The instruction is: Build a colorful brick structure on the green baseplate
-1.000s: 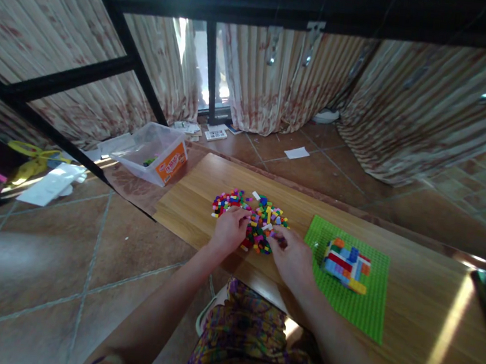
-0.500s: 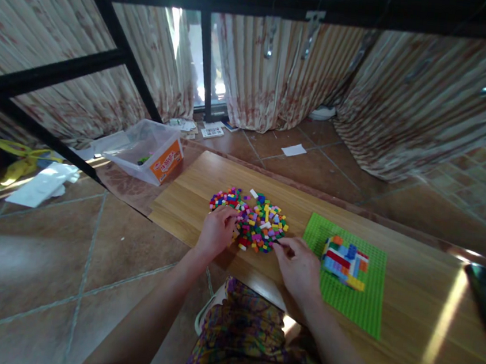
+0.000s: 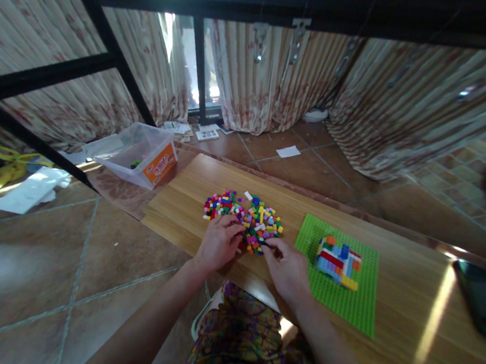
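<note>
A loose pile of small coloured toy bricks [image 3: 260, 218] lies on a wooden table. My left hand [image 3: 220, 242] rests at the pile's near left side, its fingers curled down among the bricks; whatever they grip is hidden. At the near right edge of the pile is my right hand [image 3: 288, 269], with thumb and forefinger pinched on what looks like a small dark brick. To the right of that hand, a green baseplate [image 3: 358, 307] carries a low block of joined bricks [image 3: 336, 261] in red, blue, orange, white and yellow.
A clear plastic box [image 3: 119, 154] with an orange label stands beyond the table's left end. A dark phone [image 3: 480, 297] lies at the right of the wooden table [image 3: 180, 198]. Black metal bars [image 3: 244, 5] cross in front of the curtains. Papers [image 3: 288, 151] lie on the tiled floor.
My left hand has shifted towards the near middle of the pile, its fingers curling further over the bricks. The right hand keeps its pinch by the pile. The whole view has shifted slightly.
</note>
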### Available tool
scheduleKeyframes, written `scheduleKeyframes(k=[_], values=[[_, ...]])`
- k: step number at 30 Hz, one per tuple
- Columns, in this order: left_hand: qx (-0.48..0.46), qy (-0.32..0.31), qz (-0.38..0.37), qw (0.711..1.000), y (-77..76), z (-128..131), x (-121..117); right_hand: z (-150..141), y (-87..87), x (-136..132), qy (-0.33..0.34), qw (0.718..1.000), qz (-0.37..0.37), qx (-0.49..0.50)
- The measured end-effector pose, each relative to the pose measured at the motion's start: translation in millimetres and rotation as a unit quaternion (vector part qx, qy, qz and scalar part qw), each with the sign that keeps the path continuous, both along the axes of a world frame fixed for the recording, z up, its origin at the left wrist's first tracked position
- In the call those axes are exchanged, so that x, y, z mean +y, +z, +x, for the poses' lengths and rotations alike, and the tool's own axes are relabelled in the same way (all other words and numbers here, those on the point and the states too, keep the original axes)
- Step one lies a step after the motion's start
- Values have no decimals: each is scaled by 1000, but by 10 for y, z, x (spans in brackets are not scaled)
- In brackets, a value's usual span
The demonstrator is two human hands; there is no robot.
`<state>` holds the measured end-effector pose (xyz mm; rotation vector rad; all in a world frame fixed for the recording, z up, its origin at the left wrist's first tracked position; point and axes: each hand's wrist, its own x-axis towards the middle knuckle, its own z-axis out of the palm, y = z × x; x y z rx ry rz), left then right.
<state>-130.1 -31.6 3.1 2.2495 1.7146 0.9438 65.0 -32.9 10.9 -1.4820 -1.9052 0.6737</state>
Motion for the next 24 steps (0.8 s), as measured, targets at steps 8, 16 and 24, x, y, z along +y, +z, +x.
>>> scheduleKeyframes(k=[8,16,24], values=[[-10,29,30,999,-136,-220,-24,-83,-89,161,26,994,7,-106],[-89,57,39,994,-145,-277,-48,-64,-66,207,-2,996,12,-92],[-197,165,50,965,-103,-189,-170,-300,-5,207,48,993,49,-93]])
